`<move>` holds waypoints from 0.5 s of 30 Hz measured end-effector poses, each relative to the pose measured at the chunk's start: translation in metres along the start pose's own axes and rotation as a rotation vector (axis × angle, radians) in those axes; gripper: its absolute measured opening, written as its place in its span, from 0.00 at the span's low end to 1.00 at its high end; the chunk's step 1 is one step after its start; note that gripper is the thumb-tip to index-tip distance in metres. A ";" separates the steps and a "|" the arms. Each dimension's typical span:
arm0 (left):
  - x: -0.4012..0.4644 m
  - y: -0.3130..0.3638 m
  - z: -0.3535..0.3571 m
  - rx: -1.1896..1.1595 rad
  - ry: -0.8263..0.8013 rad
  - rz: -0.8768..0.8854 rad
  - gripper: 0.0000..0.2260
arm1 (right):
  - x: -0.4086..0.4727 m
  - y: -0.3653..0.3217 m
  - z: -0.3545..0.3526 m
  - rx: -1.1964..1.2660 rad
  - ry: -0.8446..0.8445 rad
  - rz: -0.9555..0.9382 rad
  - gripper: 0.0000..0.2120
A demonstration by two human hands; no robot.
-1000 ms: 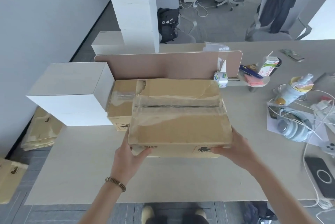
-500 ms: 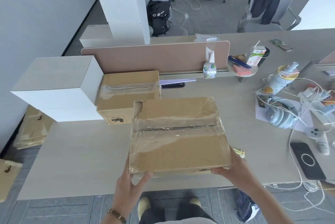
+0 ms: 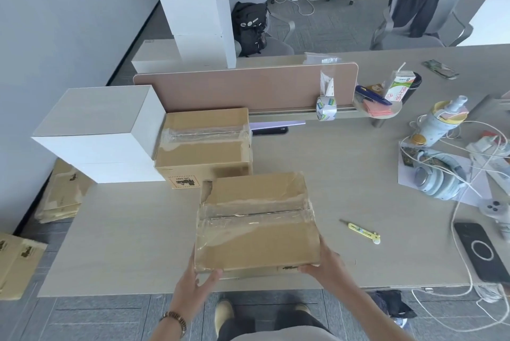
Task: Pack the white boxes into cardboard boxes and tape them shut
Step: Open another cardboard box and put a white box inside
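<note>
**Taped carton held at the near edge of the table**

A brown cardboard box sealed with wrinkled clear tape [image 3: 255,223] sat at the near edge of the pale wooden table [image 3: 132,244], roughly midway along that edge, its tape seam running left to right across the top. The left hand [image 3: 193,289] gripped the box's near-left corner, thumb curled up against the front face and the fingers hidden beneath or behind the corner. The right hand [image 3: 324,263] held the near-right corner, its fingers wrapped round the box's right side and lower edge. The box therefore lay between the two hands and beyond them, most of its bulk reaching away from the person toward the table's middle. Whether its underside rested on the surface or was lifted slightly could not be told.

Just behind it, toward the far-left part of the table, stood a second taped brown cardboard box [image 3: 204,147], touching a stack of large white boxes [image 3: 102,136] at the left edge. A roll of clear packing tape [image 3: 326,109] stood on the rail of the tan desk divider [image 3: 242,88] across the back. A small yellow utility knife [image 3: 361,231] lay on the surface to the right of the held box, well apart from the right hand.
</note>
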State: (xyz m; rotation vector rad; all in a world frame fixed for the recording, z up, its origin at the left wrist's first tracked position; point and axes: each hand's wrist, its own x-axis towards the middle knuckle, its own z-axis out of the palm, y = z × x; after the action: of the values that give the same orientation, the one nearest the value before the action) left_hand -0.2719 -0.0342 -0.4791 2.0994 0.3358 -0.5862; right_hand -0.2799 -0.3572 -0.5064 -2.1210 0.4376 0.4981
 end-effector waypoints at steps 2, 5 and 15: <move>0.010 -0.008 -0.003 0.005 -0.030 -0.053 0.50 | 0.007 -0.003 0.007 -0.008 -0.013 0.015 0.54; 0.028 -0.018 -0.005 -0.014 -0.030 -0.098 0.57 | 0.016 -0.006 0.008 -0.028 -0.032 0.015 0.54; 0.040 0.001 -0.015 0.050 0.028 -0.063 0.47 | 0.029 -0.021 -0.010 -0.088 -0.084 0.021 0.49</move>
State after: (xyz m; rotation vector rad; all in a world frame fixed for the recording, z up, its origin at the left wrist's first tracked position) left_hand -0.2333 -0.0216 -0.4916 2.1526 0.4079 -0.6080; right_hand -0.2427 -0.3579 -0.5007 -2.1720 0.3965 0.6263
